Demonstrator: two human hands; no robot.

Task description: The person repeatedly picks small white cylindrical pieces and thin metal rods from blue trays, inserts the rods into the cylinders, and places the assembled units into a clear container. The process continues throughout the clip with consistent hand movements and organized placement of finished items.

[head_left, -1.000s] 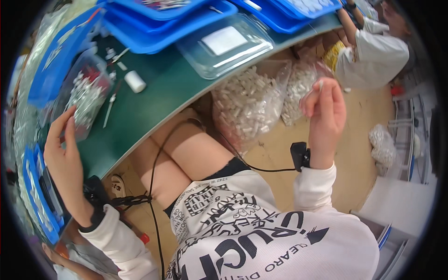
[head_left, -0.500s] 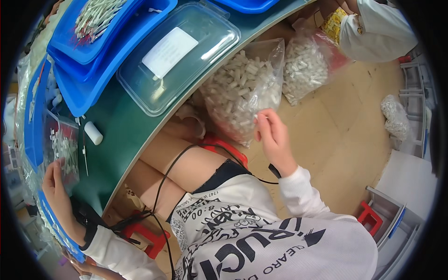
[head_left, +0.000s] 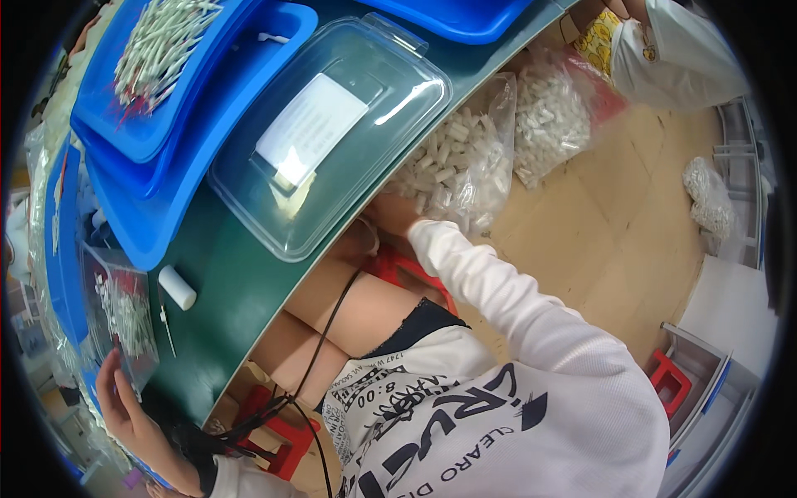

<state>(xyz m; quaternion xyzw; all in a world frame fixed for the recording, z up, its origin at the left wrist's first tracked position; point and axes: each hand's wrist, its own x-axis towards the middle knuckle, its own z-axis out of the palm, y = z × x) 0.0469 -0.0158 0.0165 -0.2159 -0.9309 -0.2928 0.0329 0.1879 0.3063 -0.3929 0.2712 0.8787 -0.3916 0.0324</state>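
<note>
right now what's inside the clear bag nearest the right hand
The clear bag shows many short white cylinders. The table covers part of it, and upper cylinders hide deeper ones. The right hand has its fingertips hidden; whether they're inside can't be told.

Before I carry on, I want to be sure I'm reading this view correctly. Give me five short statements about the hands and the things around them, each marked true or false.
1. The white cylinder lies on its side on the green tabletop. True.
2. The bare left hand is beside the clear plastic box of thin white parts. True.
3. White paper shows on the rectangular clear plastic lid. True.
4. The bare right hand rests on that lid. False: it is at the tabletop's edge, beside the clear plastic bag of short white pieces.
5. The uppermost shallow blue plastic tray at upper left holds nothing. False: thin white sticks lie in it.
</note>
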